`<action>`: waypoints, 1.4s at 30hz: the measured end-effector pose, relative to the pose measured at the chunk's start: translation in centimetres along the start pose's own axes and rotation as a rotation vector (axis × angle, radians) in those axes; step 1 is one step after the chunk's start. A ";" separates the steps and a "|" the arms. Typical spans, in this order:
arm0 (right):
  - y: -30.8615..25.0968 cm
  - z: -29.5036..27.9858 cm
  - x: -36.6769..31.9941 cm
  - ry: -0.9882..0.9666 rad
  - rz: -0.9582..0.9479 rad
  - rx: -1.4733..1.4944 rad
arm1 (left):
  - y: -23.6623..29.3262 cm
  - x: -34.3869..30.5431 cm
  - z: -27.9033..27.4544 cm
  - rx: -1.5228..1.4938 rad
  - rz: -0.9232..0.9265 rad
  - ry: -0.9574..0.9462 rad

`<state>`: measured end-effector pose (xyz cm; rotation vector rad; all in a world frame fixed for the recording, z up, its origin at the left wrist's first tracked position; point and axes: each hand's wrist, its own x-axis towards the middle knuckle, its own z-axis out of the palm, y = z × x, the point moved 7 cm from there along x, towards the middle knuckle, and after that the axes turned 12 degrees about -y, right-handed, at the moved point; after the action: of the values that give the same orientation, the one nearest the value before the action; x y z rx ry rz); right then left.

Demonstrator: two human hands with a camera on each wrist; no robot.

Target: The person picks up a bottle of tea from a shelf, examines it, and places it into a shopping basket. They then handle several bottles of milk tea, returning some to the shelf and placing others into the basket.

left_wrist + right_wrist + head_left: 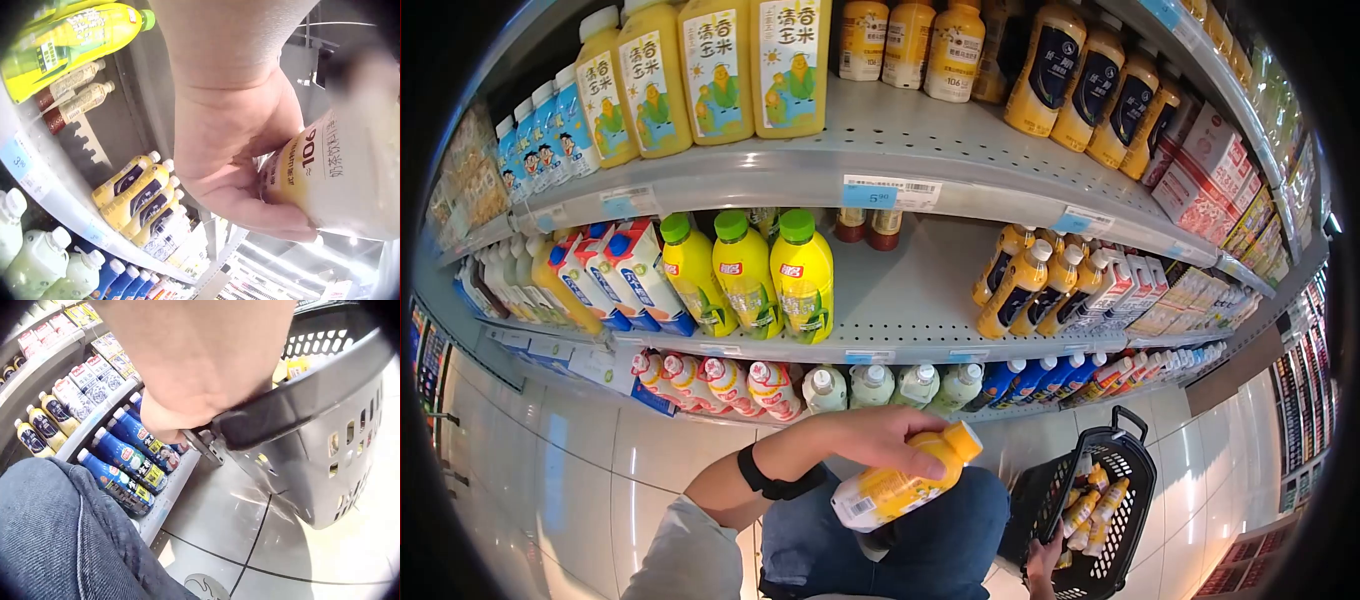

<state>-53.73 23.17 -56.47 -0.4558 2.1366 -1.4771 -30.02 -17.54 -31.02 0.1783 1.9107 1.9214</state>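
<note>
The left hand [892,440] grips a yellow and white bottle [890,492] above the person's knees, its capped end pointing up and right. In the left wrist view the fingers of the left hand [244,181] curl round the same bottle [350,169], whose label shows "106". At the lower right, the right hand [1045,555] holds the rim of a black basket [1135,520], in which several yellow and white bottles [1090,515] lie. The right wrist view has the right hand [181,406] at the basket's rim [300,394], with its fingertips partly hidden.
Shelves [880,335] of drinks stand in front: large yellow bottles [790,70] above, green-capped bottles [802,280] in the middle, pale green bottles [870,385] and blue bottles [128,450] low down. Tiled floor [640,440] surrounds the person's denim-covered knees [950,540].
</note>
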 end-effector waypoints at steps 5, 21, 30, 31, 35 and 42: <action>-3.0 -0.2 -1.1 0.257 -0.096 -0.886 | -0.6 -2.7 -0.2 0.075 0.189 0.335; -49.7 23.1 -7.8 -0.656 -0.929 -0.629 | 9.7 -9.3 1.3 0.485 0.556 1.150; -55.5 26.4 -6.7 -0.800 -0.947 -0.439 | 15.1 -12.9 2.0 0.690 0.611 1.363; -56.3 26.4 -6.7 -0.814 -0.968 -0.416 | 15.8 -13.2 1.8 0.628 0.580 1.313; -60.5 26.1 -4.2 -0.748 -0.935 -0.321 | 17.8 -15.6 0.0 0.732 0.538 1.479; -69.0 25.9 3.8 -0.505 -1.220 -0.238 | 18.6 -16.7 -4.4 1.564 0.472 1.557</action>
<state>-42.62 -23.25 -0.23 -2.2150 1.5836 -1.3373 -20.39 -27.35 -9.64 -0.6914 4.1445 -0.2680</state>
